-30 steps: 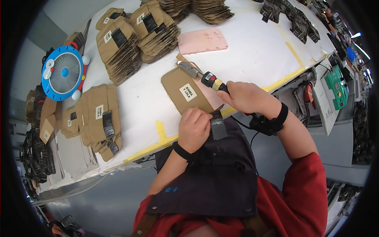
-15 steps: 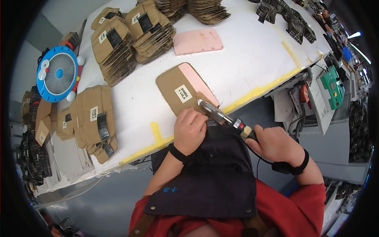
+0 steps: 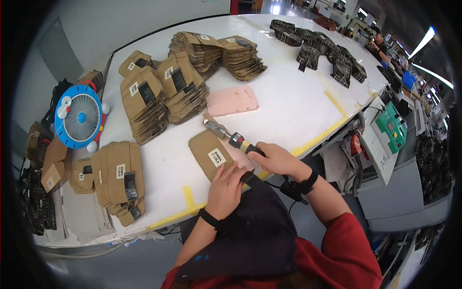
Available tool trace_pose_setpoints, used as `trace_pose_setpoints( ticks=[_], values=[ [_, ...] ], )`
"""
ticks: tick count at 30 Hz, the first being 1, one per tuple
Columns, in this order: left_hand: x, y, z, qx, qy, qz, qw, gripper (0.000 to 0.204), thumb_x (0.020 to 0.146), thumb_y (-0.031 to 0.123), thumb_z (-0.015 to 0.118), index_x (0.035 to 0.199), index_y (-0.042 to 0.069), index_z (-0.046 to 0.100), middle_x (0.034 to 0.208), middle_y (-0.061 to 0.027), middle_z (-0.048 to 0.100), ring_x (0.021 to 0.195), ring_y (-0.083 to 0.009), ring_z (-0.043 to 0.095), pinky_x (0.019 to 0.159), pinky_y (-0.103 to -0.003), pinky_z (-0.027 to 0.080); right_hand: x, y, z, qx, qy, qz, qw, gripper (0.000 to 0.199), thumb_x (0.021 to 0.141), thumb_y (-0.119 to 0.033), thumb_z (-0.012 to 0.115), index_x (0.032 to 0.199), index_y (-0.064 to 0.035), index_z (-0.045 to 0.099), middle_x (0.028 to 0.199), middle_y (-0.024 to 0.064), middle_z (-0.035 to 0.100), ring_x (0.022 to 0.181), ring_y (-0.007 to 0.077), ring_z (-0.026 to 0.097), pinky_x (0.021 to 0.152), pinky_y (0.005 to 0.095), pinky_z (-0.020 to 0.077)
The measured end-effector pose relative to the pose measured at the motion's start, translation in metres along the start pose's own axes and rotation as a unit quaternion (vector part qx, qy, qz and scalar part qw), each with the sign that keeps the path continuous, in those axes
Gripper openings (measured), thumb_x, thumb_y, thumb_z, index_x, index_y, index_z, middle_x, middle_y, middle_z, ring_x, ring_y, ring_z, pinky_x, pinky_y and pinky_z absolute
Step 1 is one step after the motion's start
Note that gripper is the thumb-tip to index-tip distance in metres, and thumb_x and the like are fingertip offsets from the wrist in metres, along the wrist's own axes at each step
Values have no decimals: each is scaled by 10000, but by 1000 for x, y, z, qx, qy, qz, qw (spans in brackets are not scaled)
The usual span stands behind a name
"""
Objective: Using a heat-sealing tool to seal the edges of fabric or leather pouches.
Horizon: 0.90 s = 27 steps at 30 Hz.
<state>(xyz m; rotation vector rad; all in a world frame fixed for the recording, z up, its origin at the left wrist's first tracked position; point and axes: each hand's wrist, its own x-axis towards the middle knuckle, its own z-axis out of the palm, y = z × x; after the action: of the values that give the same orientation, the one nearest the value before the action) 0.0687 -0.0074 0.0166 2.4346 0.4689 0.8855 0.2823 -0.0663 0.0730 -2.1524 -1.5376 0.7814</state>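
Note:
A tan fabric panel with rounded corners and a white label lies on the white table near its front edge. Part of a pink board shows along the panel's right side. My left hand rests with fingers stretched out on the panel's near edge, beside a dark tag. In my right hand, fingers closed round the handle, is a corded hand tool with a silver metal head. The head extends over the panel's far right corner, with a small tan piece at its tip; contact is unclear.
Stacks of tan panels stand at the back left, others at the left. A pink board lies beyond my tool. Dark plaid pieces lie far right. A blue fan stands left; a green box is at right.
The tool's head has moved away from me, from the panel's near right corner to its far right corner. My left hand's fingers have stretched out. The view has tilted up.

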Motion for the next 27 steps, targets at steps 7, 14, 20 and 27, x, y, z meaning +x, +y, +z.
trace_pose_setpoints(
  ticks=[7, 14, 20, 27],
  values=[
    [-7, -2, -3, 0, 9, -1, 1000, 359, 858, -13, 654, 1215, 22, 657, 1146, -174, 720, 1214, -358, 633, 1116, -517, 433, 24, 15, -20, -142, 215, -2, 966, 363, 983, -359, 572, 1012, 3, 585, 799, 236, 685, 751, 404, 695, 687, 508, 540],
    [-12, -20, 7, 3, 20, -50, 999, 348, 829, 109, 744, 1122, -4, 594, 1176, -248, 663, 1217, -414, 591, 1169, -659, 218, 59, 36, 15, -303, 321, -114, 890, 212, 877, -117, 555, 1049, -8, 612, 1028, 151, 631, 982, 305, 613, 813, 405, 518],
    [-4, -11, -3, 16, -42, -132, 990, 507, 871, 40, 612, 1365, 30, 497, 1310, -209, 590, 1339, -379, 465, 1195, -671, 60, 40, -5, 72, -103, 156, -194, 963, 344, 892, -194, 627, 1150, 33, 619, 1043, 187, 606, 1011, 368, 578, 865, 444, 498],
    [-25, -40, 4, -62, -25, -166, 984, 580, 873, -22, 594, 1424, -25, 415, 1328, -199, 544, 1186, -321, 569, 1206, -484, 216, 54, -13, 73, 123, 196, -39, 972, 342, 923, -294, 609, 1059, 15, 660, 1006, 229, 646, 972, 392, 637, 862, 469, 519]
  ],
)
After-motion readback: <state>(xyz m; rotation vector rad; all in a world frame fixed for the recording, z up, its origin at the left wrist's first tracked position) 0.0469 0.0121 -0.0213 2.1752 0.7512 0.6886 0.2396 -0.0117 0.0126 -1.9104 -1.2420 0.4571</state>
